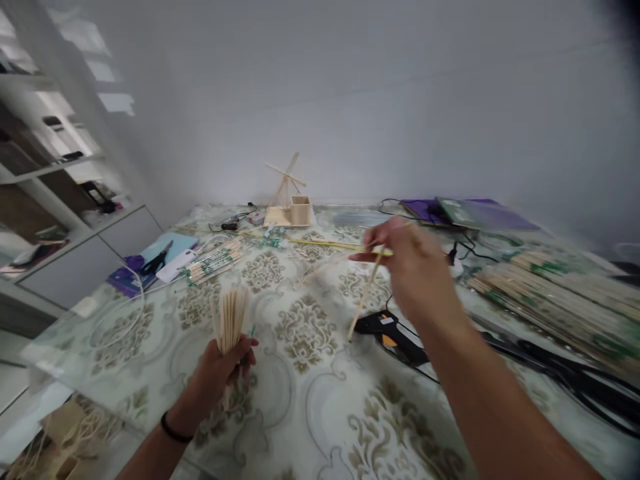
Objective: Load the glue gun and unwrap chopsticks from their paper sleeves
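My left hand point(230, 360) is wrapped round an upright bundle of thin wooden sticks point(233, 313) above the patterned tablecloth. A bit of green shows by its fingers. Raised over the right half of the table, my right hand point(400, 257) pinches a single wooden stick point(367, 293) that slants down to the left; the hand is somewhat blurred. Below it, a black glue gun point(393, 333) lies on the cloth. Farther back stands a small wooden windmill model point(287, 180) with a square wooden box point(301, 210) on its base.
Packs of sticks point(565, 300) lie at the right beside large black-handled scissors point(555, 363). At the left are more wrapped sticks point(215, 261), small scissors point(157, 260) and a white cable point(137, 313). A purple folder point(500, 213) lies against the back wall. Scraps fill a container point(70, 433) below.
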